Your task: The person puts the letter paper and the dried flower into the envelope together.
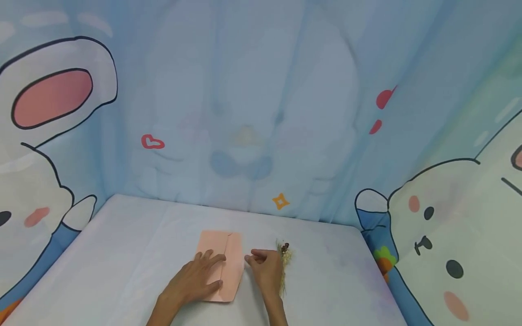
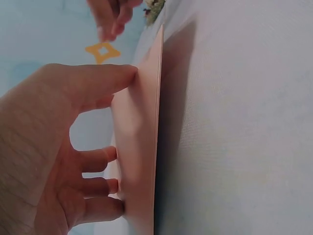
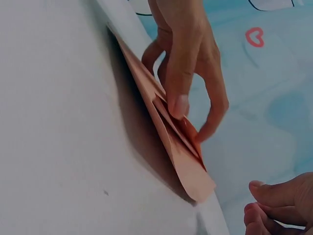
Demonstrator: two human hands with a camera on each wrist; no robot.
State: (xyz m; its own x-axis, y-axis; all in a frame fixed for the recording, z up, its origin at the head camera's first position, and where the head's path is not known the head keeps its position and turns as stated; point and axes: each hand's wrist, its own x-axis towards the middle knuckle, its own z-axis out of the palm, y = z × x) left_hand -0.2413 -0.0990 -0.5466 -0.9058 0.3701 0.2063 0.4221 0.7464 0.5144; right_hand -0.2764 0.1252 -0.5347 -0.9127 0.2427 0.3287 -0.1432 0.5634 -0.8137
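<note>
A pale pink paper envelope (image 1: pixel 233 271) lies on the white-covered table, with a lengthwise seam on its upper face. My left hand (image 1: pixel 192 277) rests across its left half with fingers spread, the fingertips touching the paper. In the right wrist view, the open end of the envelope (image 3: pixel 190 178) gapes a little, and the left thumb is at the overlapping paper edge. Just right of the envelope hovers my right hand (image 1: pixel 267 271), fingers loosely bent and thumb near the index finger, nothing visible between them. A small bunch of dried flowers (image 1: pixel 287 258) lies partly hidden behind this hand.
The white tabletop (image 1: pixel 334 280) extends around the envelope on both sides. Behind and beside it hangs a blue curtain (image 1: pixel 244 90) printed with cartoon rabbits, a heart and a star, meeting the table's back edge.
</note>
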